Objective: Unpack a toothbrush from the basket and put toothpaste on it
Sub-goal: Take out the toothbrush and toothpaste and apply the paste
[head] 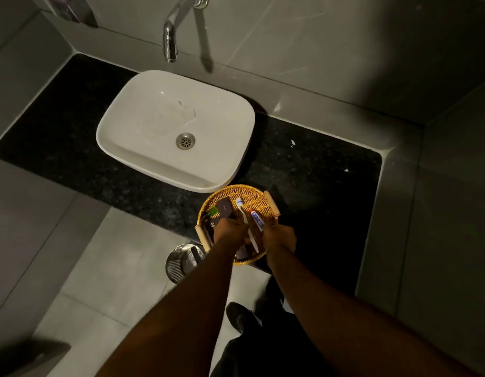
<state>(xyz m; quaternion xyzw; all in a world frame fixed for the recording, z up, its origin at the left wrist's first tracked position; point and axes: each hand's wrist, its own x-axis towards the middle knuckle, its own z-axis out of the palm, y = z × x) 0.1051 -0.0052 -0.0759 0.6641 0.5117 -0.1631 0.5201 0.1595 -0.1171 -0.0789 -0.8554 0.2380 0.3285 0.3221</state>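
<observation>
Toothbrush — white, slim plastic [245, 216] — lies in round woven wicker basket [259, 193].
Left hand [230, 231] curled on its handle, right hand [279, 236] pinching small white-blue toothpaste tube [257, 220] beside it; basket on black granite counter [317, 172], nr white ceramic sink [143, 104].

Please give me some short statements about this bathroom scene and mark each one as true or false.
1. The wicker basket stands on the dark counter. True.
2. The toothpaste tube lies in the sink. False: it lies in the basket.
3. Both the left hand and the right hand are over the basket. True.
4. Water runs from the tap. False: no water shows.
5. The toothbrush is beside the toothpaste tube. True.
</observation>
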